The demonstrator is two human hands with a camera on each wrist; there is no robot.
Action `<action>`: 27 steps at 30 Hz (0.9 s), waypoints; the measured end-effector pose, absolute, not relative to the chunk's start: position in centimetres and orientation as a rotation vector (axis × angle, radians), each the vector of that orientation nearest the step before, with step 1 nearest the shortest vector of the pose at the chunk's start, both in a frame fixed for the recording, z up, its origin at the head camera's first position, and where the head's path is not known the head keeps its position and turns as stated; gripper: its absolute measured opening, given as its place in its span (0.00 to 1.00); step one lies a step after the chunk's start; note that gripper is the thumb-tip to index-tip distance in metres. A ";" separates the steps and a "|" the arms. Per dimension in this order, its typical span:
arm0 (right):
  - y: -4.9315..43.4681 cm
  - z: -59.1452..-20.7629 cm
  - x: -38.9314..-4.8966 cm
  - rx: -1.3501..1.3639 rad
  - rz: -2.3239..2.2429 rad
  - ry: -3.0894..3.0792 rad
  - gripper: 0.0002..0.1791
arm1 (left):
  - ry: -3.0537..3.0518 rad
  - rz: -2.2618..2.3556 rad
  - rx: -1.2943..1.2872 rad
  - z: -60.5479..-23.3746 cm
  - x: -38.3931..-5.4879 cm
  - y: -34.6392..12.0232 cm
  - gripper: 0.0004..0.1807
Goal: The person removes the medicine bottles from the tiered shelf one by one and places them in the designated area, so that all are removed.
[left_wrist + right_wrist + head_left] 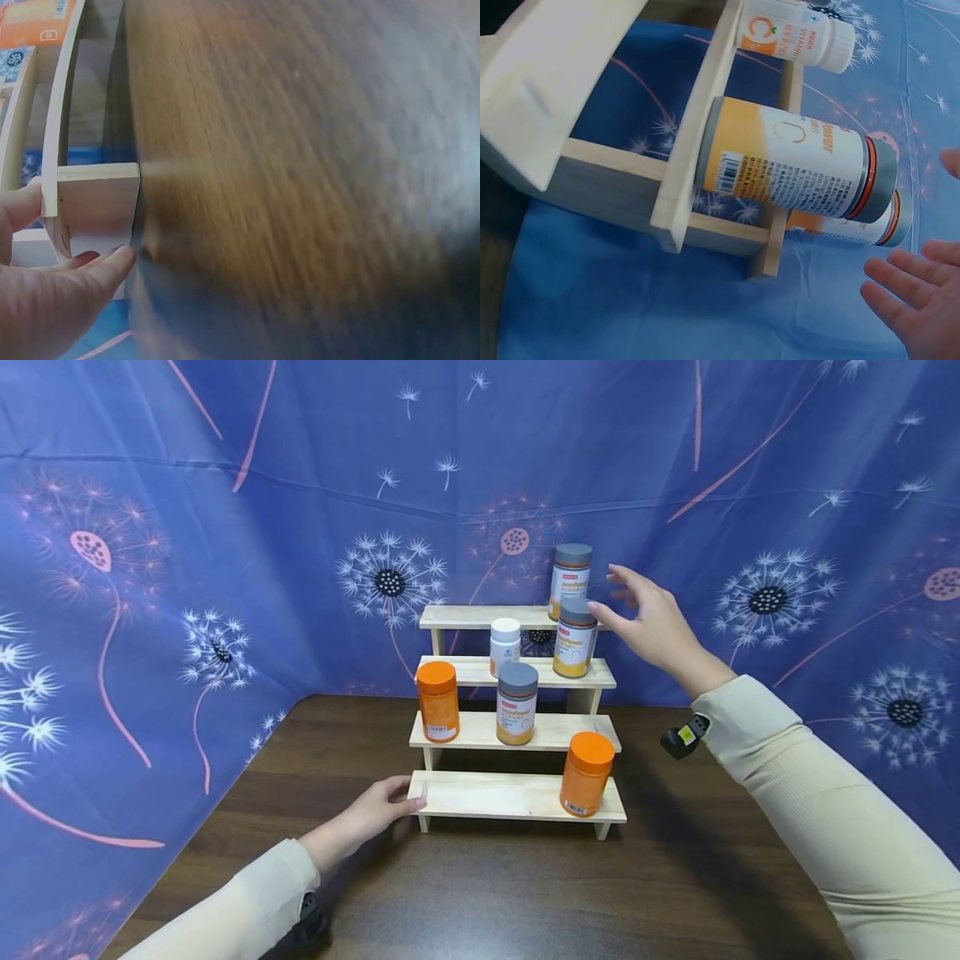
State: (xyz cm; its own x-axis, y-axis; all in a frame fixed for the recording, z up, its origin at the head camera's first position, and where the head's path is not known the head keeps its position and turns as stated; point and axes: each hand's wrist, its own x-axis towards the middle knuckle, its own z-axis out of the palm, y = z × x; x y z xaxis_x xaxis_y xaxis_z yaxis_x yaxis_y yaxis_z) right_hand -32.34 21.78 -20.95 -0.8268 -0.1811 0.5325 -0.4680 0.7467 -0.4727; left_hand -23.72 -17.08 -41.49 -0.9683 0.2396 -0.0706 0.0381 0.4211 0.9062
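A four-step wooden display stand stands on the table. My left hand holds the left end of its lowest step, thumb and fingers around the edge; the left wrist view shows this hand against the side support. Beside the upper right steps, my right hand is raised with fingers extended and nothing in it. Closest to it are two grey-lidded jars, one on the top step and one on the step below. In the right wrist view the fingers are apart from the nearer jar.
A small white bottle shares the second step from the top. Lower down are an orange jar and a grey-lidded jar. Another orange jar sits at the lowest step's right. Behind hangs a blue dandelion-print cloth.
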 end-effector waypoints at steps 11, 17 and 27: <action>20.8 -20.4 -33.9 0.435 0.963 -2.483 0.45 | 2.054 1.841 0.220 -41.7 -24.0 -17.2 0.28; 20.5 -19.9 -34.8 0.361 1.073 -2.494 0.47 | 2.036 1.863 0.222 -41.6 -24.1 -17.2 0.27; 19.7 -19.6 -36.4 0.259 1.226 -2.516 0.46 | 2.036 1.882 0.233 -41.9 -24.0 -17.2 0.27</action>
